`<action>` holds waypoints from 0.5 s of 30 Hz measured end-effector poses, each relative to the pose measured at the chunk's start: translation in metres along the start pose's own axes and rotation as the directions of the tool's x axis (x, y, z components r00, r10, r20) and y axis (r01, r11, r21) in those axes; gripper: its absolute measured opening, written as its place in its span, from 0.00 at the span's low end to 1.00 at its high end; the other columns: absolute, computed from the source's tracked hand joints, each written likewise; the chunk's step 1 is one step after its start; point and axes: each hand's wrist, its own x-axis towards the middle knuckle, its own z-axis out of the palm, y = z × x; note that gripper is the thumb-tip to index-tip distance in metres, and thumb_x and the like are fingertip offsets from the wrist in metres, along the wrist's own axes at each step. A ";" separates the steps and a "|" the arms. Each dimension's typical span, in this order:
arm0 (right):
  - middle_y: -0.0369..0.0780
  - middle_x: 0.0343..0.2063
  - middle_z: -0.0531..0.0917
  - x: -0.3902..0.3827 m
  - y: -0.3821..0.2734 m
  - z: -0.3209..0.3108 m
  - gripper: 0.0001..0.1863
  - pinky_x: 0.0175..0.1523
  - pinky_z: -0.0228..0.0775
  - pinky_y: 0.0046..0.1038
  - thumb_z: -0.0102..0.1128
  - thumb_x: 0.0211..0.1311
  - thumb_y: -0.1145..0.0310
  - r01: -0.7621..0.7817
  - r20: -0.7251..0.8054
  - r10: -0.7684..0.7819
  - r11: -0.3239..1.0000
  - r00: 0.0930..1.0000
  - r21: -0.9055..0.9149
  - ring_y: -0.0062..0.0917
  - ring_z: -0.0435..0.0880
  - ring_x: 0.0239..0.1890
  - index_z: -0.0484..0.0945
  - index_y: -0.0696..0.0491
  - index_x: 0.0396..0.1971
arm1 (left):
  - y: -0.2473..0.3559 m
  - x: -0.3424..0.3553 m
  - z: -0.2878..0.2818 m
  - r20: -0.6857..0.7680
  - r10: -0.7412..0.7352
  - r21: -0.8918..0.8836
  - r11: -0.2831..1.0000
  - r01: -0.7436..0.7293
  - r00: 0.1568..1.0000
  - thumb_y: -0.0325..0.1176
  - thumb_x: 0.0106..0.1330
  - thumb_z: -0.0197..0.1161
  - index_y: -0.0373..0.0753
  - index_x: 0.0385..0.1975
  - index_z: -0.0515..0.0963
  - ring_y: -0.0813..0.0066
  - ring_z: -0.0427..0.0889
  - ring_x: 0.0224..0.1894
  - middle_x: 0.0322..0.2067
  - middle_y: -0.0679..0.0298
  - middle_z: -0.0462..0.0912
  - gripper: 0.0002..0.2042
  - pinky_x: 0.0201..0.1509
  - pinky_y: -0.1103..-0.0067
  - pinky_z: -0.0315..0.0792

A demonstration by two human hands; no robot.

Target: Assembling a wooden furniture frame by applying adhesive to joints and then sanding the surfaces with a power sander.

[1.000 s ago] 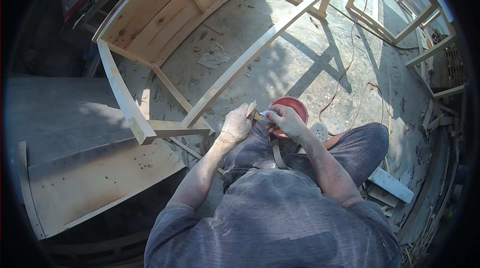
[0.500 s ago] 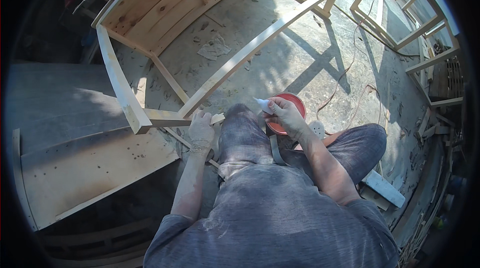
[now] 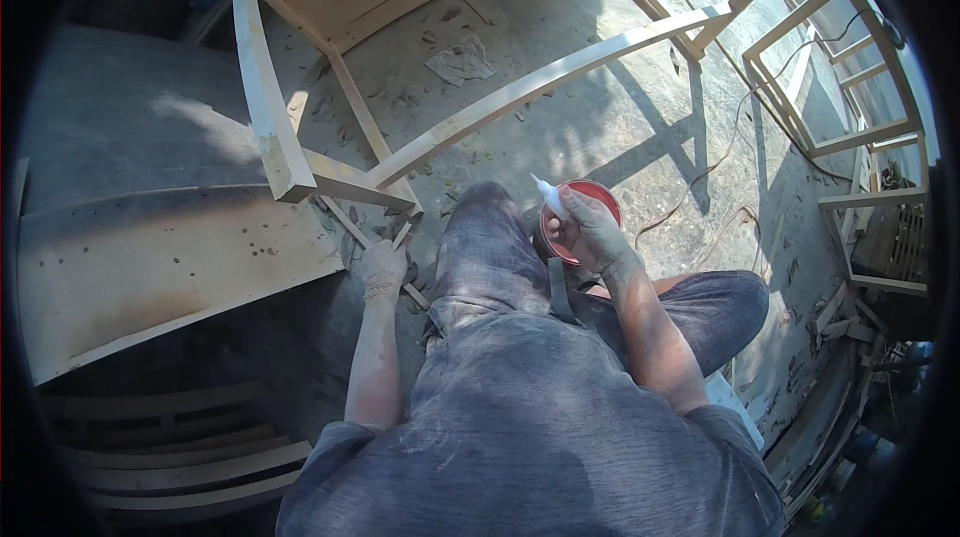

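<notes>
- Sunlit concrete floor (image 3: pixel 560 142) fills the middle of the frame, scattered with dry leaves and crossed by shadows; a crumpled scrap (image 3: pixel 461 63) lies on it toward the upper centre.
- Across the upper left and centre stands a wooden frame (image 3: pixel 545 82), its plank panel at the top edge; more open frames (image 3: pixel 865 142) stand at the upper right.
- At the left of the frame rests a pale wooden panel (image 3: pixel 180 282) with dark spots, and slats (image 3: pixel 190 477) lie below it in shadow.
- Right of centre, the right hand (image 3: pixel 592 232) is closed around a small white bottle (image 3: pixel 552 199); the bottle emerges at the hand's upper left, its narrow nozzle tilted up toward the upper left.
- Behind that hand sits a round red container (image 3: pixel 603 193), partly covered by the hand and bottle.
- Left of centre, the left hand (image 3: pixel 383 264) is lowered below the frame's corner, well apart from the bottle.
- Beside its fingers shows a thin pale wood piece (image 3: pixel 402 235); whether they grasp it, I cannot tell.
</notes>
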 end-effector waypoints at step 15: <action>0.35 0.35 0.81 0.003 0.000 0.009 0.21 0.38 0.80 0.21 0.62 0.74 0.54 0.057 -0.087 -0.067 0.992 0.994 -0.117 0.16 0.82 0.32 0.75 0.56 0.52 | -0.032 -0.003 0.004 0.043 -0.140 -0.130 0.981 0.144 0.989 0.51 0.64 0.71 0.35 0.31 0.85 0.59 0.89 0.32 0.28 0.51 0.88 0.21 0.39 0.66 0.80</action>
